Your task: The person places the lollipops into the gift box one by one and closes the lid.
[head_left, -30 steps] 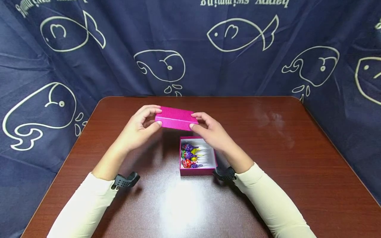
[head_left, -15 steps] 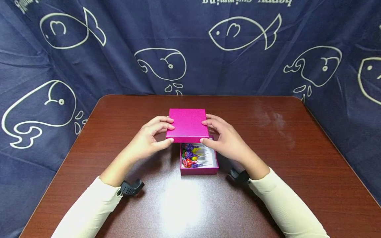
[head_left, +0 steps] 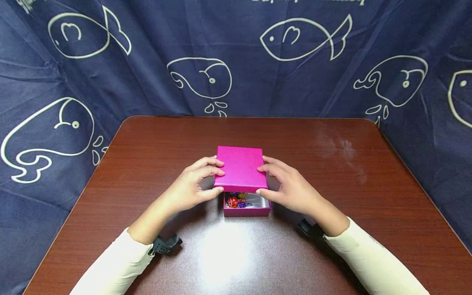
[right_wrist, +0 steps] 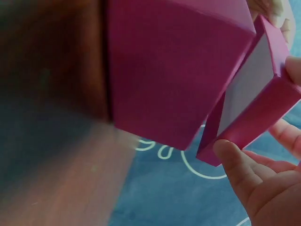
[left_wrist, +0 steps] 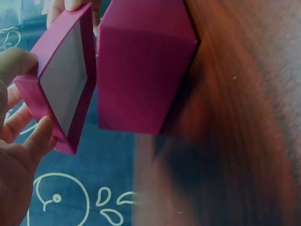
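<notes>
A square pink box lid [head_left: 240,167] is held between both hands above the far part of a pink box [head_left: 247,212]. My left hand [head_left: 193,184] grips its left side, thumb at the near corner and fingers along the edge. On the opposite side my right hand [head_left: 291,184] grips it the same way. Wrapped lollipops [head_left: 233,202] show in the near strip of the box; the lid covers the others. In the left wrist view the lid's white inside [left_wrist: 66,80] faces the box wall [left_wrist: 141,80], and the lid is tilted against the box's top.
The box stands on a brown wooden table [head_left: 166,143] with a bright glare spot near its front. A dark blue cloth [head_left: 243,41] with white fish and whale drawings hangs behind and to the sides. Black wrist cameras [head_left: 166,244] sit under both wrists.
Both hands have brought the lid nearer, down and a little to the right. Its top has turned to face up, and it now covers most of the box opening.
</notes>
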{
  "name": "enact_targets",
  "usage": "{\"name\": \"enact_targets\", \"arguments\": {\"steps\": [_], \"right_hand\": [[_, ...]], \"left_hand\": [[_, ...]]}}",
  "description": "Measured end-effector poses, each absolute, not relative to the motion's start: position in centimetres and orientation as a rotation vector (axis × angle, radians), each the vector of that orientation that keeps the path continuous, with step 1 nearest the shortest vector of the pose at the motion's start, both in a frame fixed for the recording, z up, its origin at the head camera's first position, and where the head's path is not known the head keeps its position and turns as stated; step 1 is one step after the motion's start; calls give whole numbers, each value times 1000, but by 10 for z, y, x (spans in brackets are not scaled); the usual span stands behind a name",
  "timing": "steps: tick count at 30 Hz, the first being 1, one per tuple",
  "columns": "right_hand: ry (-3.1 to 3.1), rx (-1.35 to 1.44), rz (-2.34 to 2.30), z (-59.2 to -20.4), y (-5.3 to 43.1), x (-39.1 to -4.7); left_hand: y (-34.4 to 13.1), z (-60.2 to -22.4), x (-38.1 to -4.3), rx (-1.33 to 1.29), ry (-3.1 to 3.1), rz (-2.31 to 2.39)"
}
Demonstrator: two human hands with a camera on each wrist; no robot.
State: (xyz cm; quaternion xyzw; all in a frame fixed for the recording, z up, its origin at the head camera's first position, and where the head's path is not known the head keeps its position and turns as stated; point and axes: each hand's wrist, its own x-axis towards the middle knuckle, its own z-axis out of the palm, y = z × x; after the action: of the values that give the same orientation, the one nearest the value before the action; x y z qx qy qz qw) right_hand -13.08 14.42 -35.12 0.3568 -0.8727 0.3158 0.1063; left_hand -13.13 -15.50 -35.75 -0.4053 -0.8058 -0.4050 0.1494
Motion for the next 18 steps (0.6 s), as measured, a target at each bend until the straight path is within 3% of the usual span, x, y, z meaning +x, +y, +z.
{"name": "enact_targets", "arguments": {"steps": [18], "right_hand": [[-2604, 1061, 883, -367, 159, -117]], "left_hand": [[-143, -373, -117, -1205, -2428, -1133]]}}
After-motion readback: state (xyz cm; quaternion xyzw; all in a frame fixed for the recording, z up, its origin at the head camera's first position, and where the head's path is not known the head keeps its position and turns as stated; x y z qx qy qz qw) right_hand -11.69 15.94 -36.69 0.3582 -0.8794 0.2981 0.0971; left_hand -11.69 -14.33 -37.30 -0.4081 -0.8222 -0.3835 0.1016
